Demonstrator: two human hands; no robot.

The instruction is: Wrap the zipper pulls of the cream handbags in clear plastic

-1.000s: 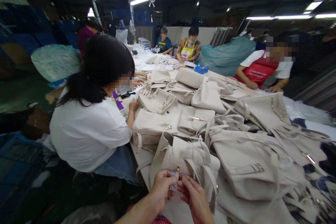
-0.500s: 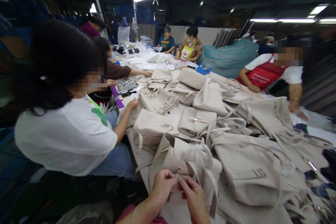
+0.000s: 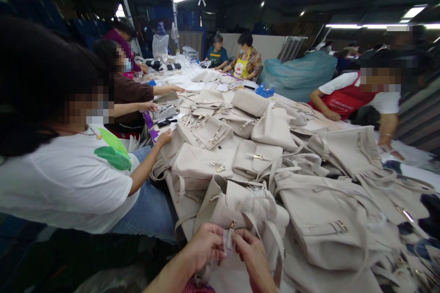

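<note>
A beige handbag point(image 3: 237, 201) stands on the table right in front of me, its straps looped over its right side. From its front hangs a gold clasp point(image 3: 232, 225) with a small beige tab below it. My right hand point(image 3: 252, 254) is closed, thumb and fingertips pinching that tab. My left hand point(image 3: 206, 245) is just left of it, fingers curled and closed on a thin whitish see-through strip point(image 3: 227, 240), perhaps plastic film. Under my left wrist is a small shiny item that I cannot make out.
More beige bags point(image 3: 330, 219) are heaped across the table. A co-worker in a white shirt point(image 3: 68, 178) sits close on my left, a hand on a bag. Another person in a red apron point(image 3: 343, 100) works at the right. Several others sit farther back, near a blue-green plastic-wrapped bulk point(image 3: 299, 73).
My left hand has shifted slightly left, away from the right, and the whitish strip shows between them. The co-worker on the left has leaned nearer. Their hand remains by the bags.
</note>
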